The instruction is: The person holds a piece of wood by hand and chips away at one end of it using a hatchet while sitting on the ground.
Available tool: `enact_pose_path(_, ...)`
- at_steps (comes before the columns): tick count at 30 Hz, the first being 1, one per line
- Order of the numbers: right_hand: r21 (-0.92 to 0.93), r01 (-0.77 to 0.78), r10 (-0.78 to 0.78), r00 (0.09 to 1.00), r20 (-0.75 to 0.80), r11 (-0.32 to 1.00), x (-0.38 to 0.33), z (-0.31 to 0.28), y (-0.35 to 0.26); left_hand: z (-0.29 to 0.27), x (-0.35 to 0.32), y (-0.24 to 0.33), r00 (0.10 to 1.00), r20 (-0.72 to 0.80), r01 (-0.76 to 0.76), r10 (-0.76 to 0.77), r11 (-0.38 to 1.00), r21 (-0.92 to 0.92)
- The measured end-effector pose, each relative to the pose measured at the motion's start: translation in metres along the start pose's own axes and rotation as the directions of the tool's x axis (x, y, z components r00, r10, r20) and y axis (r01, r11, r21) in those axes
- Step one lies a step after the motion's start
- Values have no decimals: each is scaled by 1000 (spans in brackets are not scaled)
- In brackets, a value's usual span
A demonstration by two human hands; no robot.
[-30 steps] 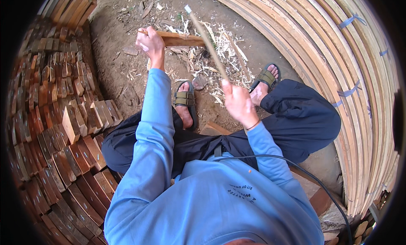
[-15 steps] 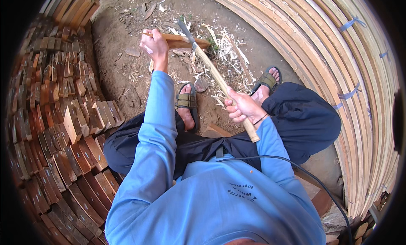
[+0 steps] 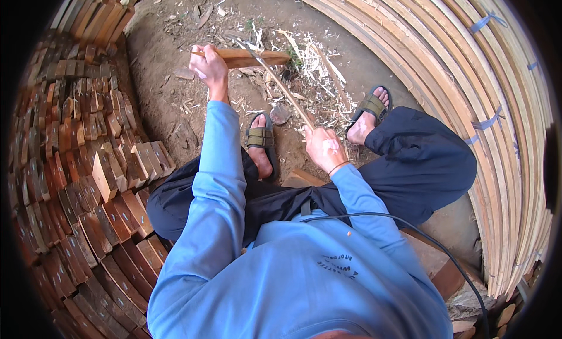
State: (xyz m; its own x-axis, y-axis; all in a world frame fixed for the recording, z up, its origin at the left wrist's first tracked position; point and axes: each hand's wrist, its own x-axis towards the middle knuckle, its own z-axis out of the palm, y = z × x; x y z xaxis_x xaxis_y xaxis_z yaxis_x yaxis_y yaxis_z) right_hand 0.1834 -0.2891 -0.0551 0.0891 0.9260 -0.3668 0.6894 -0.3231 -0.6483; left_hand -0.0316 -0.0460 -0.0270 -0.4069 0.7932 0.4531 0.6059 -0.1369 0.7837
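Observation:
My left hand (image 3: 209, 70) is closed round the left end of a reddish-brown piece of wood (image 3: 246, 59), which extends to the right above the ground. My right hand (image 3: 326, 150) grips a long-handled chopping knife (image 3: 284, 91) by its pale wooden handle. Its narrow metal blade slants up and to the left, crossing the wood in this view. I cannot tell whether the blade touches the wood. The handle's lower end is hidden by my right hand and forearm.
Pale shavings (image 3: 313, 64) and chips litter the dirt around the wood. Stacked wooden blocks (image 3: 88, 181) line the left side. Long strapped planks (image 3: 468, 76) curve along the right. My sandalled feet (image 3: 370, 114) flank the work area, and a black cable (image 3: 421, 231) crosses my right arm.
My right hand has moved up slightly and left and turned its back upward. The knife has rolled so its blade looks thinner. My left hand still holds the wood, shifted slightly left.

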Motion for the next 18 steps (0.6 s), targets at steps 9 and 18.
enact_pose_path(9,756,-643,-154,741,654,121,-6,-72,-35,-6,-2,-6,996,-54,64,-64,998,0)
enact_pose_path(18,37,-68,65,994,84,997,4,1,-1,0,-1,18,995,-35,90,-88,995,52)
